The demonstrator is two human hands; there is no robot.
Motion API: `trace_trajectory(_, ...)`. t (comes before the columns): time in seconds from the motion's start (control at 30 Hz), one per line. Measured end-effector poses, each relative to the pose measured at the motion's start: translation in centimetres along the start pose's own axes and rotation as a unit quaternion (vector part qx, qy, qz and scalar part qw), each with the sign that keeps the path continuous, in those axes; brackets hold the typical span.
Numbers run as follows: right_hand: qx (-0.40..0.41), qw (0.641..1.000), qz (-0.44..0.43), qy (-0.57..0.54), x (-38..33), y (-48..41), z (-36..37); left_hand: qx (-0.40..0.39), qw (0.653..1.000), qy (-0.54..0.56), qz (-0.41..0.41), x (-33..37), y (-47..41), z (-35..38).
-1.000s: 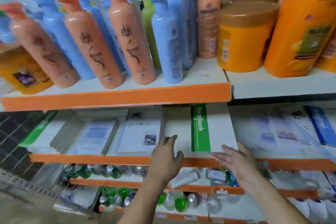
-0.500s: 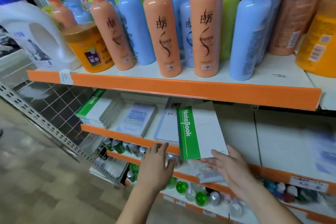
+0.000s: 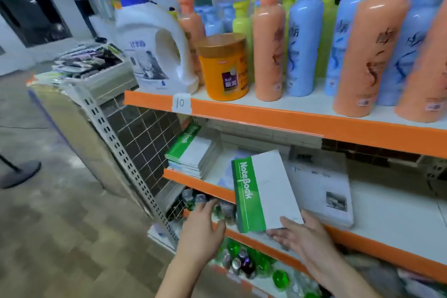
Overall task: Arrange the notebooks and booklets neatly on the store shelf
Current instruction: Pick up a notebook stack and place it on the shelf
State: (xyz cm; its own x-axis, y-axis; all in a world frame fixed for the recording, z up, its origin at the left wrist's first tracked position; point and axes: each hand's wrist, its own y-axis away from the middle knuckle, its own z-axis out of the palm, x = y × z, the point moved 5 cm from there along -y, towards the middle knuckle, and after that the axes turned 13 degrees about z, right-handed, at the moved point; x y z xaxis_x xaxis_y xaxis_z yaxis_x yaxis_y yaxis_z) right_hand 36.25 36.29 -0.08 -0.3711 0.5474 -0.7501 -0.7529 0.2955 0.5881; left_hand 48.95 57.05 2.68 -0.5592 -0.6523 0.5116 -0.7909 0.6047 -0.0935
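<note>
The notebook (image 3: pixel 263 197), green band and white cover, sits across the middle shelf's orange lip (image 3: pixel 377 247), its near short edge jutting out past that lip and its far edge reaching in over the shelf. Its long axis runs front to back and leans a little left at the far end. The green band lies along the left long edge, with the word "NoteBook" printed along it.

Our right hand (image 3: pixel 304 237) pinches the near right corner, one finger on the white cover and the others beneath. Our left hand (image 3: pixel 202 232) hangs just before the lip, fingers loose, grasping nothing.

Behind the lip, a stack of like notebooks (image 3: pixel 193 152) fills the left end. A photo-printed booklet (image 3: pixel 324 191) lies beside the notebook's right edge. Bare shelf board opens beyond that booklet. Headroom under the upper shelf (image 3: pixel 290 118) looks ample.
</note>
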Motion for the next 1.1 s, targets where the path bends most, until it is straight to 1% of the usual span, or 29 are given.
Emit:
trace_trajectory(0.13,-0.010,1.000,-0.007,-0.005,0.5,-1.9,6.5,-0.003,1.000,-0.001,-0.008,-6.6,-1.0,-3.6)
trace_trajectory(0.23,-0.002,1.000,-0.016,-0.021,-0.3,-2.8,9.2,0.009,1.000,0.012,-0.011,-9.5,-1.9,-5.3)
trace_trajectory(0.37,0.009,0.999,-0.027,-0.038,-1.7,-3.8,10.6,-0.003,1.000,0.030,0.001,-11.3,-3.9,-6.1)
trace_trajectory(0.53,0.001,0.998,-0.027,-0.050,-2.7,-6.2,11.7,0.008,0.999,0.039,0.014,-12.4,-7.1,-6.5)
trace_trajectory(0.7,-0.015,0.998,-0.014,-0.063,-3.9,-9.9,14.2,-0.003,1.000,0.020,0.000,-13.5,-9.6,-8.2)
trace_trajectory(0.83,-0.045,0.997,0.002,-0.065,-4.5,-13.2,16.6,-0.003,1.000,0.007,-0.014,-14.9,-11.9,-9.1)
trace_trajectory(0.97,-0.011,0.996,0.011,-0.085,-4.8,-15.7,17.0,-0.001,0.999,0.042,-0.026,-16.2,-14.2,-8.9)
trace_trajectory(1.1,0.017,0.995,0.021,-0.092,-5.0,-17.8,18.8,0.027,0.998,0.057,-0.017,-18.8,-17.4,-9.3)
